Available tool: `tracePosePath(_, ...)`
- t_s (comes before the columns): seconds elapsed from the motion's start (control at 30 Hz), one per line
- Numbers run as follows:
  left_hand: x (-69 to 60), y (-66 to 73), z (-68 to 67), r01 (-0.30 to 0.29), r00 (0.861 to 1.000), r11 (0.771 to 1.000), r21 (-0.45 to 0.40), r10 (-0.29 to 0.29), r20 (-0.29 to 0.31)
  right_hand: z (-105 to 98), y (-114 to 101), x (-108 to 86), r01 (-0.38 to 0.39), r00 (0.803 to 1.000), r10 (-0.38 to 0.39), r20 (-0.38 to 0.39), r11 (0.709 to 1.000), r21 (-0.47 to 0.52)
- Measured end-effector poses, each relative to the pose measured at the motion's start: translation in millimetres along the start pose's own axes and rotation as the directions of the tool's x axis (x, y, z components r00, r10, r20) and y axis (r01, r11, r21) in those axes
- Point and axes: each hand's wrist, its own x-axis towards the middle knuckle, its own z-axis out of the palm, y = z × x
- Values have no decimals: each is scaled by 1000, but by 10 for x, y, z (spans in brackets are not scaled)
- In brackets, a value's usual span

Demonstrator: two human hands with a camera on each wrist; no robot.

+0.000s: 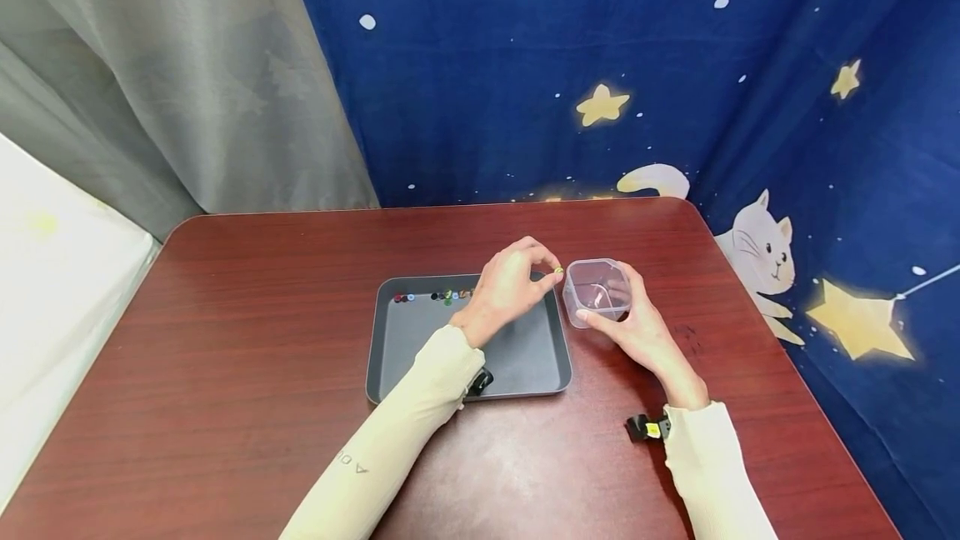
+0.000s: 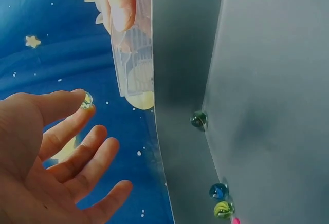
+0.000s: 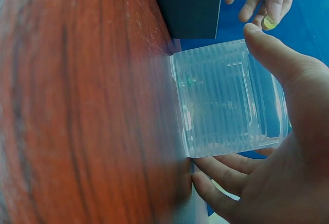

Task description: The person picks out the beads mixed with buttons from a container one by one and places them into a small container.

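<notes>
Between my left thumb and index finger I pinch a small clear marble point(image 3: 269, 23) with a yellow swirl, and it is up near the far left rim of the plastic container point(image 3: 216, 100), outside it and not touching. The other fingers of my left hand point(image 1: 510, 282) are loosely spread, and my wrist crosses over the grey tray point(image 1: 525, 357). My right hand point(image 1: 641, 332) grips the see-through container by its near right side, thumb on the near wall and fingers round the far one; I can't tell whether its base sits flat. It is just beside the tray's right end. Inside the tray, more marbles point(image 2: 219, 191) lie strung along the far wall, some partly hidden by my left hand. Under it all is the reddish-brown table point(image 1: 262, 340), with a blue starry curtain point(image 1: 487, 65) behind, and a grey curtain point(image 1: 225, 107) to the left.
</notes>
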Motion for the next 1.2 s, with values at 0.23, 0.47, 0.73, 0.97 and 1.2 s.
tracePosePath(0.23, 0, 17, 24, 0, 1000, 1000, -20, 0, -1, 15, -22, -2, 13, 1000, -13, -2, 1000, 8)
tracePosePath(0.47, 21, 61, 34, 5, 1000, 1000, -17, -4, 15, 5, -31, -4, 9, 1000, -9, -5, 1000, 1)
tracePosePath(0.73, 31, 94, 61, -14, 999, 1000, -14, 14, 31, -6, -31, 0, 3, 1000, -3, -8, 1000, -13)
tracePosePath(0.97, 23, 126, 90, -30, 999, 1000, 2, 30, 24, -8, -22, 11, -1, 1000, 1, -9, 1000, -11)
tracePosePath(1.2, 22, 140, 129, -41, 999, 999, 4, 41, 28, -6, -6, 10, -1, 1000, 1, -4, 1000, -14)
